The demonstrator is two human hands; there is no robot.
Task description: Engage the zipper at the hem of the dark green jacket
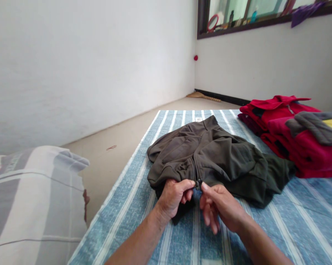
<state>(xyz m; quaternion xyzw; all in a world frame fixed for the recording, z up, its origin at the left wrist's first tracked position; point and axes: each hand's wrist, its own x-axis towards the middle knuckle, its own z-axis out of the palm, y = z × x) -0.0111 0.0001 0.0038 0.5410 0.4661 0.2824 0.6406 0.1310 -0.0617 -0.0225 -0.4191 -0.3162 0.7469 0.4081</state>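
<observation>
A dark olive zip-up jacket lies crumpled on a blue and white striped mattress. Both hands meet at its near hem, at the bottom end of the zipper. My left hand pinches the left side of the hem beside the zipper. My right hand pinches the zipper end with thumb and forefinger, its other fingers curled downward. The jacket's sleeves are bunched out to both sides.
A pile of folded red and magenta garments, with a grey and yellow piece on top, sits at the mattress's right. A grey striped pillow lies at the left. A beige floor, white walls and a cluttered window ledge surround the mattress.
</observation>
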